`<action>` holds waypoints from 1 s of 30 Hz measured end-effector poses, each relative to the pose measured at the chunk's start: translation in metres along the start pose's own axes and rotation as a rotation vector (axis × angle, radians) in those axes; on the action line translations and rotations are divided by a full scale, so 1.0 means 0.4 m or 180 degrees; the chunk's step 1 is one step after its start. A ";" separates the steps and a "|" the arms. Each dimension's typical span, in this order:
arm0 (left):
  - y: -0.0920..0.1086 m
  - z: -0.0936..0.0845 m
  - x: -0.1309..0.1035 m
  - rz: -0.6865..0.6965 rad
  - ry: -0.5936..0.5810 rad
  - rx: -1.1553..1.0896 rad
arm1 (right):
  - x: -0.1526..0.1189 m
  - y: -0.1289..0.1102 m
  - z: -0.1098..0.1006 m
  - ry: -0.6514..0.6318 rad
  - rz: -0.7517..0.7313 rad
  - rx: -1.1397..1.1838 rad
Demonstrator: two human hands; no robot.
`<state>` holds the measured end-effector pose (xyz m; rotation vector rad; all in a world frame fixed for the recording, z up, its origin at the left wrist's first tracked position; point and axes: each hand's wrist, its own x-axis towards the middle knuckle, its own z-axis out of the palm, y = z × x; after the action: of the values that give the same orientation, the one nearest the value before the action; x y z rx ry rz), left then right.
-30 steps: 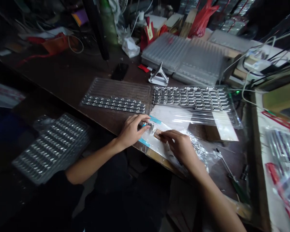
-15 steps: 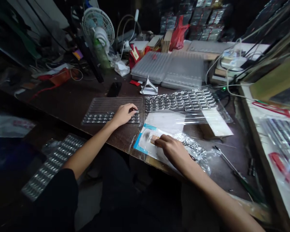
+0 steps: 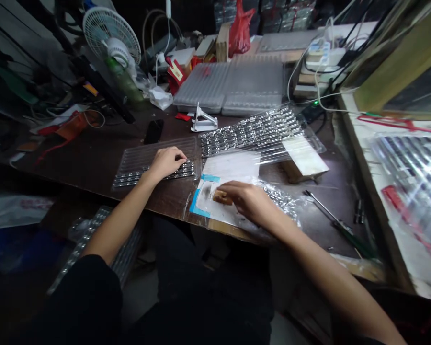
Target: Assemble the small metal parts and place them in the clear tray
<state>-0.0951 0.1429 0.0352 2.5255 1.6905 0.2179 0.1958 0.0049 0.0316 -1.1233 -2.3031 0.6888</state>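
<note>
- Currently, in the head view, the left hand [image 3: 165, 163] reaches over a clear ribbed plastic tray [image 3: 136, 155] left of centre in the frame, palm down, with thumb and forefinger close together at the upper edge of the rows of shiny slim metal parts [image 3: 129, 179]. Whether a part is pinched between them, I cannot tell.
- These rows fill the near side of the tray; the channels on its far side are bare.
- The right hand [image 3: 249, 199], just right of the frame's centre, has its fingers bent and bunched together against a small brown block [image 3: 222, 197]. The thumb is hidden, so I cannot tell if the block is gripped.
- That block sits on a white sheet [image 3: 233, 165] with bright blue tape [image 3: 195, 200] along its left edge.
- Beside the right hand, to its right, lies a heap of small silvery pieces [image 3: 280, 196] among clear plastic film.
- Above the sheet, a second clear tray [image 3: 314, 139] holds many rows of shiny metal pieces [image 3: 255, 128] and slants up to the right.
- Under its right end is a pale-topped wooden block [image 3: 305, 153].
- A green-handled screwdriver [image 3: 357, 243] lies at lower right.
</note>
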 end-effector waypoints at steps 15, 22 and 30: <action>0.266 -0.002 0.067 0.0696 0.0223 -0.0587 | -0.068 -0.041 -0.102 -0.1545 0.1321 -0.1267; 0.471 0.079 0.200 0.1064 0.0800 -0.0815 | -0.071 -0.021 -0.102 -0.1548 0.1171 -0.0949; 0.479 0.058 0.183 0.1254 0.0809 -0.1379 | -0.076 -0.004 -0.088 -0.1325 0.1126 -0.0944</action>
<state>0.1107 0.1377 0.0474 2.5288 1.0314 0.8632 0.2329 -0.0130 0.0531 -1.6880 -2.6439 0.7872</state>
